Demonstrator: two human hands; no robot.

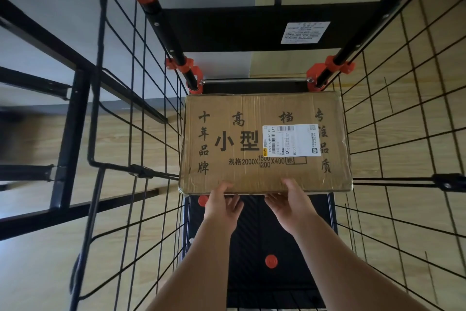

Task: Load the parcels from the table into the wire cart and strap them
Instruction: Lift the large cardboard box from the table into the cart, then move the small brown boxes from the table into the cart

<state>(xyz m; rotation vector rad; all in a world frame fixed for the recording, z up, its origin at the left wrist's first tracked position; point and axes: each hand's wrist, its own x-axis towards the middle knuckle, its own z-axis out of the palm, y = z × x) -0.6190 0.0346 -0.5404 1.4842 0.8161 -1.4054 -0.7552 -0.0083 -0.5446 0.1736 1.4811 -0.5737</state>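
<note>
Our left hand (222, 206) and right hand (290, 204) grip the parcel (252, 109) by its near edge, thumbs on top, fingers (236, 204) curled beneath, tips hidden | parcel flat inside wire cart (285, 235), far end | resting or held up, we cannot tell.

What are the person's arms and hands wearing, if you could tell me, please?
Nothing visible: the left hand and right hand are bare, with no gloves, rings or watch. The left forearm and right forearm are uncovered down to the picture's bottom edge, so no sleeve shows.
</note>
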